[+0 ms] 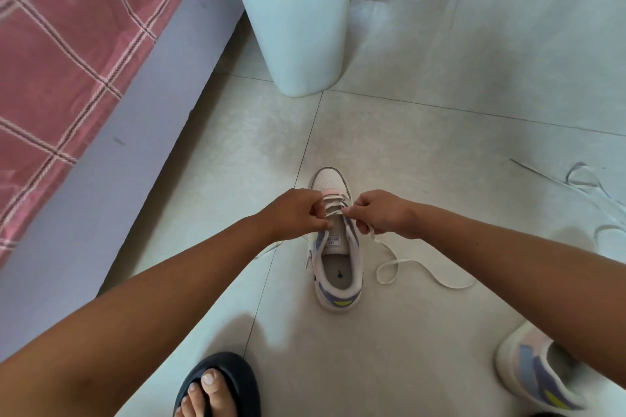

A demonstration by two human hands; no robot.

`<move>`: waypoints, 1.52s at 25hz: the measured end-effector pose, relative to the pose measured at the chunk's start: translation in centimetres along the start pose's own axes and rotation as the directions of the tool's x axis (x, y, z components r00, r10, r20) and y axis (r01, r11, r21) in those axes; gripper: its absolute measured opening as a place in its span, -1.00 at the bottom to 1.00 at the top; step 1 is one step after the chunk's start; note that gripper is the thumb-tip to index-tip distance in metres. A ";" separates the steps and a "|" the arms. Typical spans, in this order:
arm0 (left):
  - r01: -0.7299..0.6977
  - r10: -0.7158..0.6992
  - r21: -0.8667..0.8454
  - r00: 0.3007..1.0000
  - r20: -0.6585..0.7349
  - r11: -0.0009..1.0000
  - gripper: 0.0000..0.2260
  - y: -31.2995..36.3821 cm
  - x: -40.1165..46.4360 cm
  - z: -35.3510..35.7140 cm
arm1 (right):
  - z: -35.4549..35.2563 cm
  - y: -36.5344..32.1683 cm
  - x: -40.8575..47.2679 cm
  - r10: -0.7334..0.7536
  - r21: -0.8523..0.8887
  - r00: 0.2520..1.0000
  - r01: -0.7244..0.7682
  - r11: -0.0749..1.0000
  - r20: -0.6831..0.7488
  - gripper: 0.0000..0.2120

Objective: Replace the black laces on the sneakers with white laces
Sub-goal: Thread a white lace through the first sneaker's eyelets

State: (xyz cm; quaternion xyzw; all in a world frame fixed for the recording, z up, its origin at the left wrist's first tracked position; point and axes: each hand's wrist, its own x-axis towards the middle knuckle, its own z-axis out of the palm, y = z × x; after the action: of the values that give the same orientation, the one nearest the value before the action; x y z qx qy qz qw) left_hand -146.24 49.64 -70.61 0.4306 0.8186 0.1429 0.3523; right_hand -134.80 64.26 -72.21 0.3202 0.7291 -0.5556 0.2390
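Observation:
A white sneaker (337,267) with blue and yellow panels stands on the floor tiles, toe pointing away from me. A white lace (393,267) crosses its upper eyelets and trails in a loop on the floor to the right. My left hand (294,213) pinches the lace at the sneaker's left side. My right hand (379,213) pinches the lace at the right side. The second sneaker (535,376) lies at the lower right, partly hidden by my right forearm. Another white lace (586,179) lies on the floor at the far right.
A white bin (298,37) with a blue bag stands beyond the sneaker, something black inside it. A bed with a pink checked sheet (67,61) fills the left side. My foot in a black slipper (216,386) is at the bottom.

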 end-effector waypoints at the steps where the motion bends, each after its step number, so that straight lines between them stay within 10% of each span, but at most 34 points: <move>1: 0.017 -0.018 -0.035 1.000 -0.015 0.999 -0.86 -0.1 -0.2 0.0 | 0.1 0.0 0.1 0.005 -0.002 1.000 -0.005 1.000 0.003 -0.69; 9: 0.489 -0.408 -0.240 0.856 0.319 0.839 -0.58 -0.2 -0.4 0.8 | 0.5 -0.2 0.0 0.049 0.030 0.999 -0.048 0.998 -0.018 -0.72; 20: 0.290 -0.217 -0.263 0.937 0.275 0.920 -0.83 -2.0 -1.9 -0.5 | 0.4 -0.5 -0.6 0.027 0.014 0.999 -0.026 1.000 -0.044 -0.75; 30: 0.233 -0.192 -0.608 0.972 0.133 0.759 -0.76 -3.1 -4.0 -5.3 | 0.4 -0.6 -1.6 0.008 -0.112 0.994 -0.021 0.994 -0.110 -0.74; 34: 0.083 -0.139 -0.678 0.990 -0.029 0.731 -0.74 -2.5 -4.8 -9.0 | 1.1 -3.6 -2.6 -0.330 -0.439 0.928 0.229 0.869 -0.171 -0.59; 38: -0.002 -0.055 -0.650 0.996 -0.067 0.760 -0.79 -0.7 -5.4 -11.3 | 2.5 -10.4 -3.9 -0.707 -0.411 0.668 0.591 0.694 -0.233 -0.82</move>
State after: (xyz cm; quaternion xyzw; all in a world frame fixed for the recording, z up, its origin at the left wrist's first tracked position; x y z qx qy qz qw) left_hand -152.51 45.63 -60.53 0.2642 0.7382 0.4300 0.4477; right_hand -139.80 59.21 -63.29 0.0948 0.9019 -0.4148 -0.0748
